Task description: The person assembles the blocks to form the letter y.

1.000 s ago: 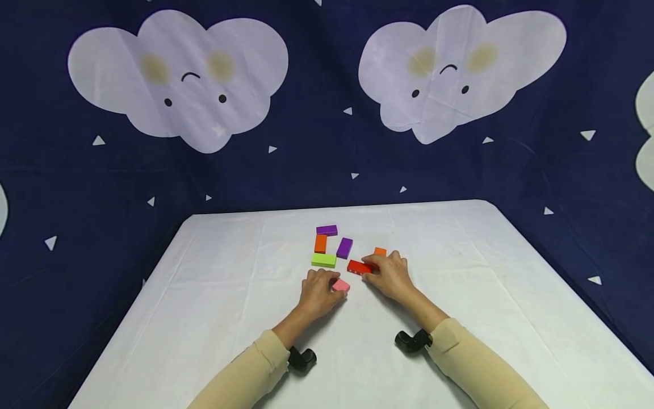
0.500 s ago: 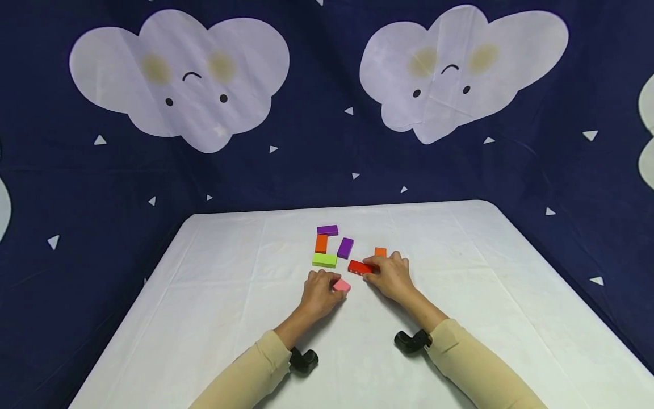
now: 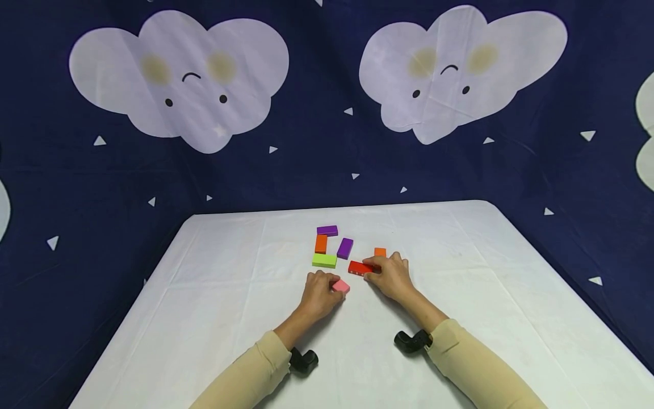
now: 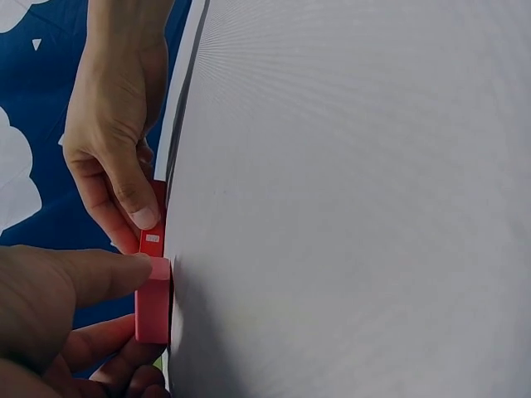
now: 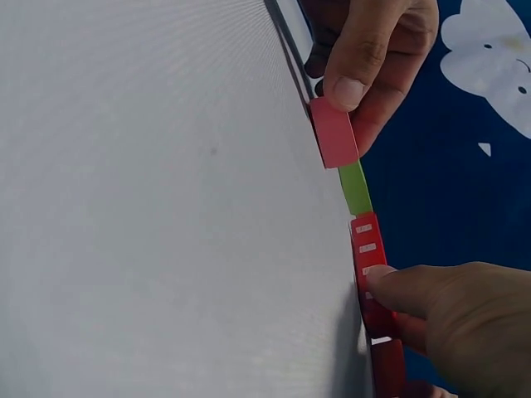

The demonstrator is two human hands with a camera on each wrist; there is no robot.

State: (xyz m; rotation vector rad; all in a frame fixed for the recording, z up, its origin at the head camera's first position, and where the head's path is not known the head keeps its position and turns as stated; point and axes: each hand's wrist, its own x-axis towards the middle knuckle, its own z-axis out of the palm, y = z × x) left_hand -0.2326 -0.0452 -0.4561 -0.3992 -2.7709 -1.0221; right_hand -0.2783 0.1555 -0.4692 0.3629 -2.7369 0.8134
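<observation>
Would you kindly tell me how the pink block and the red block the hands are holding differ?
The pink block is pale pink and short; the red block is deep red and longer. The pink block is pinched by the left hand, the red block by the right hand. The red block's edge shows small white marks; the pink block's looks plain. Both lie flat on the white table.
</observation>
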